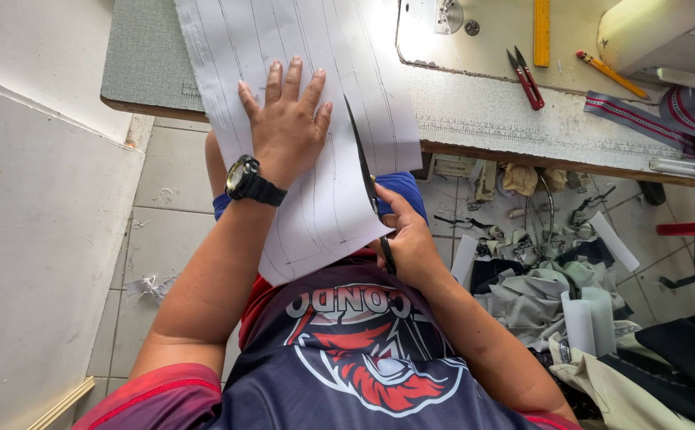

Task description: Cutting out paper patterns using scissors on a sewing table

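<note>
1. The person's left hand lies flat and open on a big white sheet of paper. The fingers are spread wide and press the paper down. They do not grip anything.
2. The right hand is curled shut around the handles of a pair of dark scissors. The blades point up toward 12 o'clock.
3. The paper lies partly on the bench and partly hangs off its edge toward the person's chest. It has long pencil lines drawn on it.
4. The scissors sit at the right edge of the paper, at about 3 o'clock from the left hand. It looks like the cut runs along one drawn line and is only part way up.
5. Most of the lines look uncut, so much cutting seems left to do.
6. Small red snips lie on the bench at 2 o'clock, well apart from both hands.
7. Cloth scraps are piled on the floor at 4 o'clock.
</note>
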